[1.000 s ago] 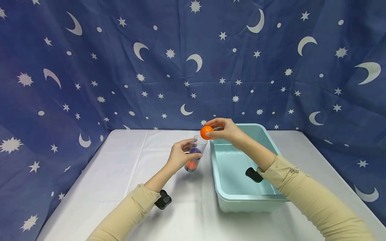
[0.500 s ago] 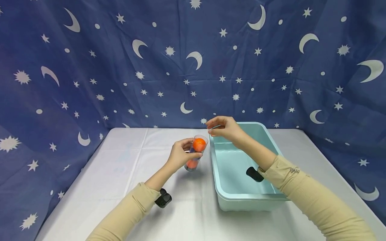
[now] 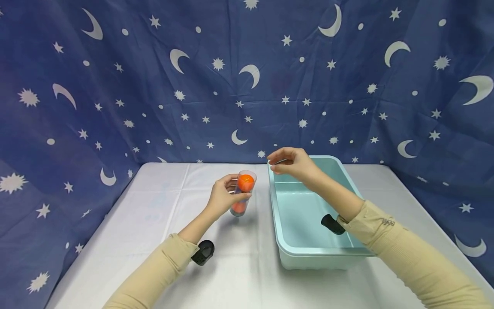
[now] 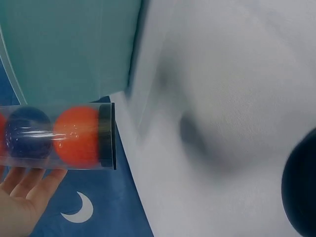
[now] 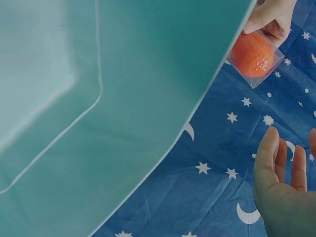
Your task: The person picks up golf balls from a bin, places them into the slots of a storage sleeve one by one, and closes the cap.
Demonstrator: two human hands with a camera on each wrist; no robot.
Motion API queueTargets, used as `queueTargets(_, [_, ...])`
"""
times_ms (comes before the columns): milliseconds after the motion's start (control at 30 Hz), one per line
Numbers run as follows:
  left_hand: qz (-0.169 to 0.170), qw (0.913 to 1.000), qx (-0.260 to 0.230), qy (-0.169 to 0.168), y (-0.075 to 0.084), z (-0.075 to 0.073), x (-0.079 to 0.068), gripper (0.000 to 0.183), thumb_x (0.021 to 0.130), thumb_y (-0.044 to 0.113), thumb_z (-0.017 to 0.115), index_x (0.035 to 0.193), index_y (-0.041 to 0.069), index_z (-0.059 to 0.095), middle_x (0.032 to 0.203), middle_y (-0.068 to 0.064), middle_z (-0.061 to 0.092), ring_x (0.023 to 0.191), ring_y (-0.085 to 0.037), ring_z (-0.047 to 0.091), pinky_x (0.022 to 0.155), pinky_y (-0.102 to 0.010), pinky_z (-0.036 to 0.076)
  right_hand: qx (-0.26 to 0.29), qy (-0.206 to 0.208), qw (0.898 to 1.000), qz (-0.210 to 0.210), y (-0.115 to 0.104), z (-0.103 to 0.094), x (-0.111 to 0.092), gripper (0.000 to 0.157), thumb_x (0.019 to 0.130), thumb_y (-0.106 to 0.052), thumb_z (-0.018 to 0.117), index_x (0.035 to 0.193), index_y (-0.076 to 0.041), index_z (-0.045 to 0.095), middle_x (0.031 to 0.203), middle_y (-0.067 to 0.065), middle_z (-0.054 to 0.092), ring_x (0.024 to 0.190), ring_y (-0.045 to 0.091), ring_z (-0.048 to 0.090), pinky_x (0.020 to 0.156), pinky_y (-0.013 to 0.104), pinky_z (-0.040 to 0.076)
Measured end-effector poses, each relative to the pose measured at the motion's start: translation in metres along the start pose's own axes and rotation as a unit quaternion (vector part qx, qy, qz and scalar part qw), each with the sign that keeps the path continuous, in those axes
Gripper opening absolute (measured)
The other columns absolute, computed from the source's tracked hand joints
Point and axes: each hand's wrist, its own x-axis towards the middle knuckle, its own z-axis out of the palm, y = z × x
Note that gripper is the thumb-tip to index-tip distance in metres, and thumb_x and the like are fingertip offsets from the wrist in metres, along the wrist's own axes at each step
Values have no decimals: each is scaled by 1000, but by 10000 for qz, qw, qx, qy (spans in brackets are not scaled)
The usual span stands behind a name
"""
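Observation:
A clear tube [image 3: 249, 174] with a dark end cap [image 4: 107, 136] leans slightly above the white table, gripped around its side by my left hand [image 3: 224, 196]. Inside, an orange ball [image 3: 246, 182] sits just below the open rim. In the left wrist view a dark blue ball [image 4: 28, 133] follows, then another orange ball [image 4: 77, 136] against the cap. My right hand [image 3: 296, 165] hovers over the tub's back left corner with nothing in it. Its fingers [image 5: 269, 145] are loosely bent, apart from the tube.
A pale turquoise tub [image 3: 318, 261] stands right of the tube on the white tablecloth [image 3: 193, 274]. A dark blue curtain [image 3: 216, 141] with moons and stars hangs behind the table. Black wrist cameras [image 3: 203, 252] sit below both sleeves.
The orange ball has gone from my right fingers into the tube's top. Since then the tube and left hand have shifted a little left, and the right hand slightly right.

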Motion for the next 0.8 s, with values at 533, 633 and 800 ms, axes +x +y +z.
queueTargets(533, [-252, 9992, 205, 210, -7, -32, -5, 57, 72, 8, 80, 123, -1, 55, 116, -23, 64, 104, -33, 63, 96, -43, 50, 107, -286, 9993, -230, -12, 4, -15, 30, 86, -2, 64, 115, 2, 60, 106, 13, 64, 93, 21, 65, 87, 34, 56])
queueTargets(633, [-329, 9989, 215, 239, -11, -37, -5, 58, 73, 8, 80, 124, -1, 54, 116, -23, 63, 105, -33, 62, 97, -43, 49, 131, -353, 9990, -231, -14, 7, -18, 29, 86, -3, 65, 115, 1, 61, 105, 10, 64, 91, 12, 64, 87, 31, 55])
queueTargets(800, [-427, 9982, 254, 343, -15, -45, -6, 58, 73, 7, 80, 124, 0, 54, 117, -23, 63, 105, -33, 62, 97, -42, 50, 219, -426, 9984, -290, -16, 13, -22, 29, 85, -3, 65, 113, 1, 61, 106, 7, 64, 92, 9, 64, 87, 29, 54])
